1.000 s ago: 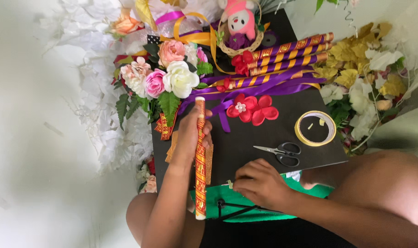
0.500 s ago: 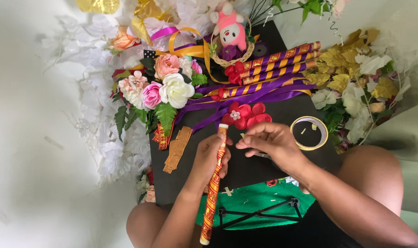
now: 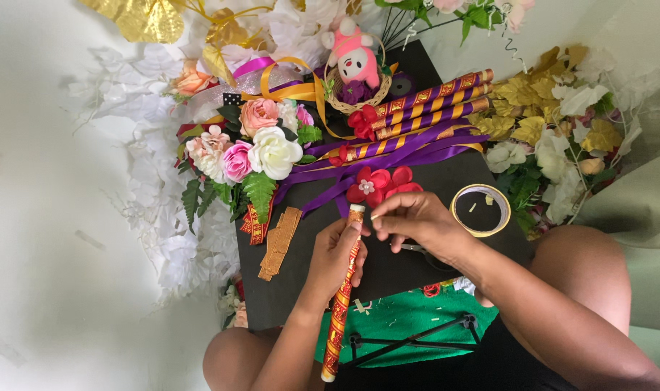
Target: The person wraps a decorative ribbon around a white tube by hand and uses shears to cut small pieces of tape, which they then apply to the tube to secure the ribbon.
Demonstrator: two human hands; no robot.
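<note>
Gripping a red-and-gold wrapped stick (image 3: pixel 342 297) in your left hand (image 3: pixel 335 262), you hold it nearly upright over the black board (image 3: pixel 417 181) on your lap, as seen from the head camera, the only view. Your left fingers are curled closed around the stick's upper part; its lower end reaches down past your knee, and its pale top end sits just below a red fabric flower (image 3: pixel 377 185). Your right hand (image 3: pixel 415 221) is pinched narrow, thumb and fingertips meeting at the stick's top, touching it. Whether anything small lies between those fingertips cannot be told.

Just beside your right wrist lies a roll of tape (image 3: pixel 481 210), flat on the board. A pair of scissors (image 3: pixel 424 253) is mostly hidden under your right hand. Farther up the board, four purple-and-gold wrapped sticks (image 3: pixel 431 101) lie side by side at a slant, with purple ribbons (image 3: pixel 388 156) trailing beneath them. A small basket holding a pink plush toy (image 3: pixel 355 61) stands at the board's far edge. To the left, a bouquet of pink and white artificial flowers (image 3: pixel 250 148) overlaps the board's corner, and strips of gold-brown ribbon (image 3: pixel 279 242) lie near your left hand. Gold and white leaves (image 3: pixel 554 116) are heaped on the right.
</note>
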